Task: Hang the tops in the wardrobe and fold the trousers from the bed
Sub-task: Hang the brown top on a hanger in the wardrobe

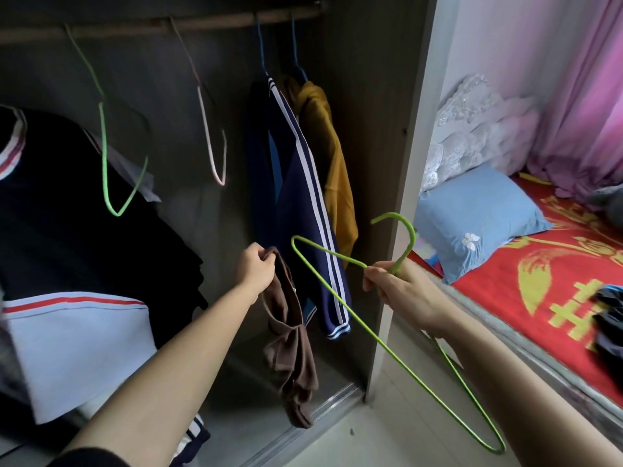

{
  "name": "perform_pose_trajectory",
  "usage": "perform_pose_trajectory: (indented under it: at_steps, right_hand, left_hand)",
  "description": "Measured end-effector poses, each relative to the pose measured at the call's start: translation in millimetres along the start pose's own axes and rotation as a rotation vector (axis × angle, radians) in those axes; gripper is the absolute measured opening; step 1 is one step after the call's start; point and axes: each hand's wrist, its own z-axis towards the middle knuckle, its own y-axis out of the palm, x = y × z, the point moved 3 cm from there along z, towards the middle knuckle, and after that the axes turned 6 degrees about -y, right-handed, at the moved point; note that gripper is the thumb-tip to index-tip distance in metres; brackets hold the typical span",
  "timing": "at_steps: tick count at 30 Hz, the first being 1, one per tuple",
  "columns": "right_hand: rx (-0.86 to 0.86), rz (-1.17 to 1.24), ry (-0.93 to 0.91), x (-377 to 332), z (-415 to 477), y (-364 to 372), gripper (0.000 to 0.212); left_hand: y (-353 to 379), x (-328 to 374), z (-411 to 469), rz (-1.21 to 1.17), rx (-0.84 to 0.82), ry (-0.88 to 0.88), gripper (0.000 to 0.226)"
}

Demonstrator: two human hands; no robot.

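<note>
Both forearms reach out in front of me: my right hand is closed around the neck of a green wire hanger, hook up, while my left hand pinches the top edge of a brown top that dangles limp inside the open wardrobe. Up on the rail hang a navy striped top and a mustard one, with dark clothes lying on the red bed to my right.
</note>
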Motion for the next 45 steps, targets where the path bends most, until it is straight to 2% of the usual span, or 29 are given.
perform_pose_trajectory:
  at_steps: [6,9,11,17,20,22,23,24,26,28,29,31,33,35,37,39,41,43,45]
  right_hand:
    - [-0.171,-0.014,0.057,-0.9,7.8,32.1,0.037]
    - [-0.152,0.038,0.104,1.3,27.0,55.1,0.036]
    - [-0.102,0.07,0.138,0.8,43.2,67.2,0.036]
    - [-0.087,-0.014,0.219,-3.5,75.0,81.7,0.032]
    - [-0.038,0.219,0.175,-19.7,86.6,69.9,0.03]
    - [-0.108,0.549,0.125,-33.9,91.3,62.9,0.021]
    - [-0.14,0.627,0.108,-37.5,91.9,61.4,0.017]
    - [-0.161,0.594,0.101,-36.6,92.2,62.0,0.017]
    - [-0.131,0.255,0.077,-26.2,94.7,68.2,0.029]
    - [-0.114,-0.143,0.022,-11.6,98.5,78.1,0.04]
    - [-0.106,-0.226,0.023,-7.1,100.1,81.7,0.042]
    - [-0.019,-0.21,0.017,-5.4,101.5,78.9,0.042]
    - [0.073,-0.143,-0.047,-12.8,98.0,68.5,0.039]
    - [0.131,-0.048,-0.102,-23.4,91.3,58.0,0.039]
    - [0.165,0.073,-0.143,-33.0,85.5,49.6,0.042]
    - [0.132,0.135,-0.185,-42.9,81.8,44.1,0.043]
    - [0.025,0.16,-0.218,-50.7,78.0,44.1,0.038]
    - [-0.088,0.198,-0.223,-53.2,72.2,45.6,0.032]
    - [-0.118,0.105,-0.256,-47.0,67.8,45.0,0.038]
  left_hand:
    - [1.5,5.0,0.7,0.056,-0.001,0.119,0.015]
    - [3.3,15.9,-4.8,0.024,-0.054,0.198,0.008]
    - [0.6,25.0,-7.4,-0.011,-0.066,0.263,0.012]
    - [-25.8,50.8,-14.4,-0.195,-0.103,0.344,0.014]
    - [-42.1,47.6,-9.8,-0.113,-0.003,0.372,0.019]
    - [-48.0,40.0,-1.9,-0.09,0.03,0.347,0.017]
    - [-49.6,38.0,0.8,-0.091,0.028,0.328,0.016]
    - [-50.7,38.4,2.4,-0.096,0.025,0.299,0.026]
    - [-51.1,42.3,3.1,-0.174,0.004,0.263,0.037]
    - [-50.9,50.5,-4.5,-0.229,-0.054,0.301,0.034]
    - [-49.6,54.0,-10.0,-0.217,-0.09,0.335,0.031]
    - [-46.8,58.5,-19.1,-0.159,-0.132,0.407,0.025]
    - [-48.1,58.1,-19.3,-0.094,-0.102,0.442,0.019]
    - [-53.8,58.0,-14.5,-0.078,-0.114,0.455,0.028]
    - [-61.1,60.5,-9.8,-0.061,-0.182,0.435,0.027]
    - [-66.7,65.7,-6.8,0.0,-0.203,0.432,0.023]
    - [-68.6,70.0,-0.7,0.039,-0.185,0.434,0.029]
    - [-69.4,72.0,1.5,0.052,-0.17,0.442,0.026]
    - [-71.8,71.4,0.7,0.037,-0.138,0.423,0.018]
